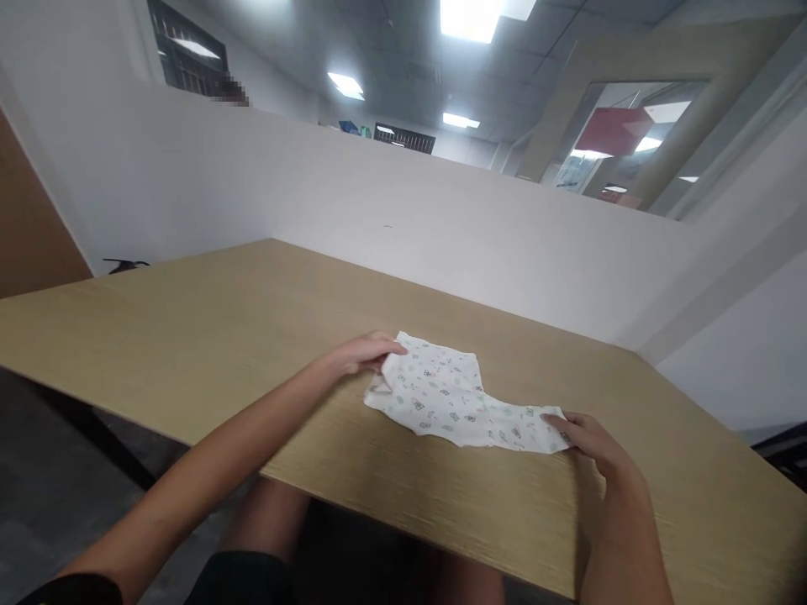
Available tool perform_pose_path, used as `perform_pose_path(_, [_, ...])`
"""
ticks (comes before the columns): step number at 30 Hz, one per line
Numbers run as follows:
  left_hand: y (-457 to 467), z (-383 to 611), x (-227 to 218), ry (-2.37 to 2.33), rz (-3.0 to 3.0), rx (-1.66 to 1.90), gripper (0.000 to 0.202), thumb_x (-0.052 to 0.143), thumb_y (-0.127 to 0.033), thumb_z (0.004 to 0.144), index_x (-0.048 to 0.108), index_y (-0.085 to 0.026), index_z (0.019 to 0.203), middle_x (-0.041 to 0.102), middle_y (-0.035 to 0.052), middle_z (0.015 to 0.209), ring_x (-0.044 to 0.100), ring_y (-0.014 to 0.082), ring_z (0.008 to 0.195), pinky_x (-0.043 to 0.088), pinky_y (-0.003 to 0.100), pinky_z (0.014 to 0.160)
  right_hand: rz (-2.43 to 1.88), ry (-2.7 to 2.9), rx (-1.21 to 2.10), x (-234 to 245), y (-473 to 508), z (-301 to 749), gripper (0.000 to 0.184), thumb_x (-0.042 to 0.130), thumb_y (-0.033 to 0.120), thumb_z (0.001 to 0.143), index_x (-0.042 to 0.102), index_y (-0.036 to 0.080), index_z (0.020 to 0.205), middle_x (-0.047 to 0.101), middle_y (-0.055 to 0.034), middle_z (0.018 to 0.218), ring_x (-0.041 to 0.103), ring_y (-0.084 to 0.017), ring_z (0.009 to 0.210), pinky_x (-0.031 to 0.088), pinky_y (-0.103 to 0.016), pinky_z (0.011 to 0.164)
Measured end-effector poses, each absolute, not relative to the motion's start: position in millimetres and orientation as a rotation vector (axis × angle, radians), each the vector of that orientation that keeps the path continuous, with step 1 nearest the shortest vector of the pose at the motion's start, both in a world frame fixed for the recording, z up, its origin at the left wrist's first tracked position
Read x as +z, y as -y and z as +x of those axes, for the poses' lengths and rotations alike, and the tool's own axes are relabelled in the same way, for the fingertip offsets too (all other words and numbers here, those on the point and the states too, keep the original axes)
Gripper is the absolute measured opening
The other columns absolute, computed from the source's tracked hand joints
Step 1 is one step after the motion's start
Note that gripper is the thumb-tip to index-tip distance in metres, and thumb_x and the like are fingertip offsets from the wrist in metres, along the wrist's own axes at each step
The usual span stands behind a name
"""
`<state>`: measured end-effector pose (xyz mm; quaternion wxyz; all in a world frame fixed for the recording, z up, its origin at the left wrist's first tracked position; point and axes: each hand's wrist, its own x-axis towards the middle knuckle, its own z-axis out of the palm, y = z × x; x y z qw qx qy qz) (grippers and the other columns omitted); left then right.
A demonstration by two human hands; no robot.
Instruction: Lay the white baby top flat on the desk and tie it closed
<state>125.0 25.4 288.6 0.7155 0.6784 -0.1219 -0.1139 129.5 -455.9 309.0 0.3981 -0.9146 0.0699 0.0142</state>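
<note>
**Head cam: small printed cloth on the desk**

Head view, looking down at a wooden desk [189,336]. White patterned cloth [450,399] lying flat near the front edge. Left hand [362,353] pinching its far-left corner, right hand [583,437] pressing fingertips on the right end. White partition wall [378,210] behind. No boxes or bins around.

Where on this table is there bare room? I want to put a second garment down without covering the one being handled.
The table is bare left of the left hand, out to its far-left corner, and behind the printed cloth up to the white partition. A bare strip also runs along the near edge. It is crowded only at the cloth, with the right hand on its other end.
</note>
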Motion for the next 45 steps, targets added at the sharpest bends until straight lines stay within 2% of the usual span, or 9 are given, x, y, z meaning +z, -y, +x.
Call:
perform_pose_path(2, [15.9,125.5,294.8,0.348,1.57,-0.308,0.033,0.075,-0.037,0.081,0.054,-0.015,0.069,0.047,-0.0019,0.059,0.041,0.008,0.05,0.029,0.024,0.049,-2.291,-0.206,0.055,307.6,455.7,132.2,0.068,0.079,0.068,0.051,0.065,0.01,0.083,0.058,-0.0082,0.077,0.046,-0.014,0.068,0.036,-0.025,0.059])
perform_pose_path(8, [84.0,121.5,270.0,0.58,2.087,-0.116,0.038,0.064,-0.047,0.091,0.063,-0.015,0.07,0.067,0.0056,0.075,0.06,0.0152,0.07,0.043,0.028,0.067,-2.306,-0.215,0.079,310.5,447.9,129.8,0.067,0.076,0.066,0.051,0.066,0.009,0.085,0.056,-0.0067,0.076,0.046,-0.013,0.069,0.035,-0.025,0.059])
perform_pose_path(12, [73.6,112.4,230.2,1.001,2.238,0.431,0.024,0.065,-0.04,0.09,0.073,-0.018,0.093,0.068,0.0077,0.103,0.059,0.0211,0.099,0.042,0.034,0.09,-2.264,-0.13,0.075,313.5,445.6,127.3,0.069,0.078,0.062,0.055,0.072,0.007,0.095,0.062,-0.008,0.083,0.051,-0.015,0.074,0.039,-0.025,0.062])
perform_pose_path(15, [58.1,108.3,217.1,1.202,2.223,0.499,0.029,0.066,-0.042,0.092,0.073,-0.021,0.11,0.064,0.0087,0.115,0.057,0.0228,0.104,0.039,0.038,0.096,-2.152,-0.053,-0.016,319.6,436.3,125.9,0.064,0.081,0.06,0.062,0.073,0.008,0.099,0.067,-0.0097,0.09,0.055,-0.015,0.076,0.042,-0.024,0.064])
perform_pose_path(21, [43.9,106.6,220.4,1.205,2.14,0.544,0.027,0.055,-0.039,0.101,0.071,-0.018,0.093,0.066,0.0055,0.102,0.057,0.0184,0.096,0.037,0.034,0.089,-1.864,0.125,-0.083,317.7,370.8,122.8,0.07,0.088,0.061,0.065,0.075,0.011,0.112,0.071,-0.0153,0.115,0.064,-0.021,0.088,0.05,-0.027,0.076])
perform_pose_path(26, [37.4,114.1,219.6,0.967,2.169,0.707,0.039,0.047,-0.036,0.104,0.058,-0.014,0.073,0.059,0.004,0.078,0.052,0.0159,0.08,0.035,0.034,0.079,-2.106,0.496,0.127,286.0,295.9,118.6,0.064,0.078,0.06,0.082,0.075,0.014,0.126,0.071,-0.0126,0.116,0.064,-0.021,0.093,0.05,-0.03,0.08])
perform_pose_path(31, [24.0,129.1,219.0,0.876,2.234,0.686,0.028,0.053,-0.03,0.097,0.072,-0.016,0.082,0.065,0.0066,0.087,0.057,0.0189,0.088,0.039,0.033,0.083,-2.404,0.867,-0.016,262.6,273.9,119.2,0.036,0.069,0.043,0.091,0.08,0.022,0.119,0.068,-0.0078,0.104,0.059,-0.016,0.087,0.045,-0.03,0.081])
perform_pose_path(39, [1.7,140.2,228.7,0.767,2.214,0.653,0.019,0.058,-0.028,0.092,0.073,-0.018,0.087,0.067,0.004,0.089,0.059,0.0163,0.084,0.04,0.03,0.076,-2.217,0.762,0.374,282.8,280.9,118.1,0.049,0.07,0.056,0.09,0.079,0.018,0.119,0.07,-0.0086,0.103,0.058,-0.016,0.082,0.044,-0.026,0.07])
perform_pose_path(45, [-11.3,171.2,220.8,0.142,2.284,0.684,0.026,0.063,-0.033,0.09,0.064,-0.014,0.107,0.065,0.0104,0.109,0.057,0.0239,0.106,0.041,0.035,0.096,-2.305,0.168,-0.488,272.8,317.7,179.9,0.033,0.062,0.044,0.089,0.067,0.012,0.081,0.067,-0.0069,0.083,0.054,-0.015,0.076,0.038,-0.027,0.071])
